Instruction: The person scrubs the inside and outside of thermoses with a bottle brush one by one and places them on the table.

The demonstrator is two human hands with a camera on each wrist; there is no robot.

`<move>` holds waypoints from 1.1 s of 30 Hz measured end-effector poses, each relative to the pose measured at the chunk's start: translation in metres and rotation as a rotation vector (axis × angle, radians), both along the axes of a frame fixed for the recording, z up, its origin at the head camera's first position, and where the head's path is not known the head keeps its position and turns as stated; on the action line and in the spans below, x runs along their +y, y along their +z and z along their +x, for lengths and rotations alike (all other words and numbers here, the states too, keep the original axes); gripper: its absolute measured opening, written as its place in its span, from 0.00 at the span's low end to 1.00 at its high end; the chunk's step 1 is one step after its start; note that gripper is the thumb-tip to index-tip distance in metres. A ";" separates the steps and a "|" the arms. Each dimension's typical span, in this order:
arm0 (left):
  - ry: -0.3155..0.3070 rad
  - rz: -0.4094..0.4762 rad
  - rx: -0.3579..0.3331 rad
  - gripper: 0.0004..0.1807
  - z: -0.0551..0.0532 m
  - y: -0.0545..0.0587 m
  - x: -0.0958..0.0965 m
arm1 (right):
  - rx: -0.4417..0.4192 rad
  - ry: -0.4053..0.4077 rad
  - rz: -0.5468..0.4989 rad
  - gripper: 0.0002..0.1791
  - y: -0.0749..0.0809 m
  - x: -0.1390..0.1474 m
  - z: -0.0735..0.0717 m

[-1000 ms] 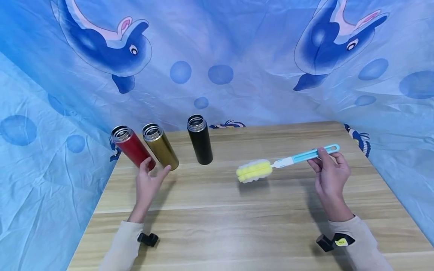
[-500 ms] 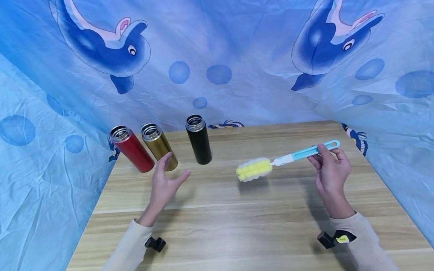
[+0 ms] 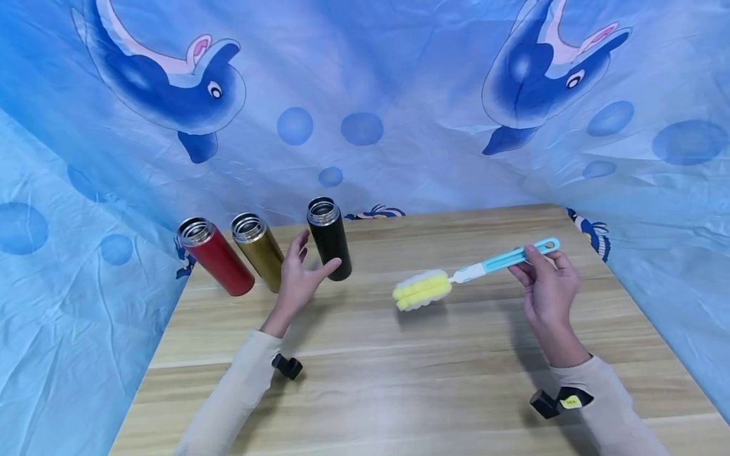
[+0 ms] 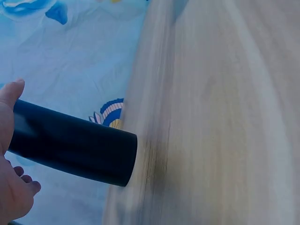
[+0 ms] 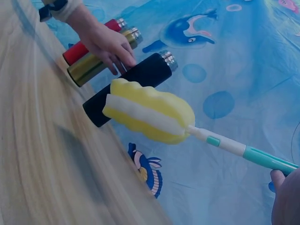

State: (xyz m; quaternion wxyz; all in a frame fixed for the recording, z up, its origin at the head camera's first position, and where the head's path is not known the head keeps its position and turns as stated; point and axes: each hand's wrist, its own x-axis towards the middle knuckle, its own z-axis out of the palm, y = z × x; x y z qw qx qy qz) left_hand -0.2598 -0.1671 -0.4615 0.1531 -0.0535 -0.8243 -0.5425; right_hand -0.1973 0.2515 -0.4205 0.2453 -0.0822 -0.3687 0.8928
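Note:
In the head view my left hand (image 3: 298,278) is at the left side of the black bottle (image 3: 329,240), thumb and fingers spread wide with the bottle between them. The left wrist view shows the thumb near one side of the bottle's body and the fingertips (image 4: 28,180) at the other. The black bottle stands upright and uncapped, its steel neck bare. My right hand (image 3: 552,288) grips the light blue handle of a bottle brush (image 3: 422,290). Its yellow and white sponge head points left, held above the table, as its shadow shows.
A gold bottle (image 3: 258,250) and a red bottle (image 3: 219,259), both upright and uncapped, stand left of the black one. A blue dolphin-print cloth (image 3: 365,171) hangs behind and beside the wooden table (image 3: 410,392).
My left hand has moved right, from in front of the red and gold bottles to the black bottle. The right hand still holds the brush in nearly the same spot.

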 end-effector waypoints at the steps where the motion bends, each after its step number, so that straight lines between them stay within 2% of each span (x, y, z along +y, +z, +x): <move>1: -0.002 0.005 0.000 0.53 -0.003 -0.001 0.001 | 0.003 0.001 0.001 0.08 -0.001 0.000 0.000; 9: -0.019 0.049 -0.006 0.54 -0.024 -0.008 0.008 | -0.011 -0.003 0.061 0.08 -0.006 -0.003 0.000; 14: 0.005 0.019 -0.014 0.51 -0.030 -0.009 0.011 | -0.026 0.003 0.072 0.09 -0.008 -0.002 0.000; 17: 0.013 -0.009 -0.013 0.48 -0.032 -0.010 0.012 | -0.024 0.007 0.074 0.08 -0.009 -0.002 0.000; 23: 0.029 -0.010 -0.034 0.42 -0.035 -0.009 0.014 | -0.034 0.007 0.085 0.09 -0.008 -0.001 0.002; 33: 0.060 0.048 -0.016 0.41 -0.032 -0.010 0.013 | -0.032 0.027 0.049 0.08 -0.004 -0.002 0.002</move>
